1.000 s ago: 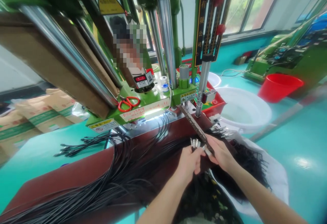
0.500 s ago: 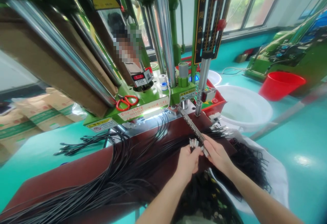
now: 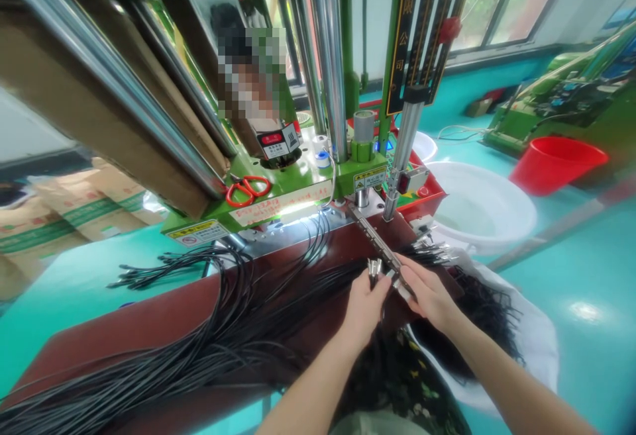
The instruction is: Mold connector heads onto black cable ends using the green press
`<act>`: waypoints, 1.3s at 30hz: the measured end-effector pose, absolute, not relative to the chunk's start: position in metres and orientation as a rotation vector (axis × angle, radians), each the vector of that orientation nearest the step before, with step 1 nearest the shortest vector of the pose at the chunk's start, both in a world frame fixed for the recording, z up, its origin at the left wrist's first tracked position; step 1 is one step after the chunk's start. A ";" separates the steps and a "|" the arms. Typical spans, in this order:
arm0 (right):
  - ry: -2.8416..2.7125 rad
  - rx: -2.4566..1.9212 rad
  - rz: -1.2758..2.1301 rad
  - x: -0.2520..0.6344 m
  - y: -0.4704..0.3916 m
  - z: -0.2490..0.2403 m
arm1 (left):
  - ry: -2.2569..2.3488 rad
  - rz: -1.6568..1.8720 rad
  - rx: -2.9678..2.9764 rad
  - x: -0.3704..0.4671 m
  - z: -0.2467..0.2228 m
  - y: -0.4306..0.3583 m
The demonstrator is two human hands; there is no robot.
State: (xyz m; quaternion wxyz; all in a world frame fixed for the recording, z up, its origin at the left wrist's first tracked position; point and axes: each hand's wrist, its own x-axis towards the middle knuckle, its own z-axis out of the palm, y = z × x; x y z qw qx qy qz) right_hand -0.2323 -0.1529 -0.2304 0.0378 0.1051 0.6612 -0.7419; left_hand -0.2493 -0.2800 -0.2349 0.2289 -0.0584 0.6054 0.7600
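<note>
My left hand (image 3: pixel 366 304) is closed around a few black cables whose silver metal connectors (image 3: pixel 375 268) stick up past the fingers. Close beside it, my right hand (image 3: pixel 428 292) grips the near end of a long, narrow metal bar (image 3: pixel 380 243) with slots along it. The bar slants away over the brown tabletop (image 3: pixel 163 289) towards the green press (image 3: pixel 298 183). Between the two hands, the fingertips hide whether a connector sits in the bar. Many black cables (image 3: pixel 199 349) lie in a long bundle across the tabletop, and their metal ends (image 3: pixel 437 254) gather just beyond my right hand.
Red-handled scissors (image 3: pixel 248 190) lie on the press base. Beside my right forearm, a white sack (image 3: pixel 534 355) holds more black cables. Farther right stand a white tub (image 3: pixel 497 203) and a red bucket (image 3: pixel 559 163). Brown bags (image 3: pixel 74 216) are at the left.
My right hand has shifted slightly along the bar, and the fingers of both hands have moved a little. The camera view has also shifted slightly.
</note>
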 end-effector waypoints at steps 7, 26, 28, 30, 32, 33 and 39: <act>2.054 0.259 -2.175 -0.231 -0.150 -0.229 | 1.672 2.117 -0.130 -0.249 -0.234 -0.282; 2.113 0.227 -2.117 -0.231 -0.151 -0.237 | 1.821 2.245 -0.082 -0.254 -0.240 -0.292; 2.032 0.338 -2.177 -0.231 -0.152 -0.232 | 1.769 2.273 -0.176 -0.257 -0.238 -0.295; 1.994 0.387 -2.209 -0.231 -0.154 -0.226 | 1.744 2.206 -0.187 -0.259 -0.239 -0.297; 1.965 0.389 -2.206 -0.231 -0.155 -0.222 | 1.776 2.095 -0.126 -0.259 -0.241 -0.296; 1.956 0.388 -2.200 -0.231 -0.155 -0.222 | 1.799 2.050 -0.099 -0.259 -0.241 -0.296; 1.979 0.264 -2.102 -0.232 -0.148 -0.232 | 1.795 1.945 -0.042 -0.261 -0.236 -0.299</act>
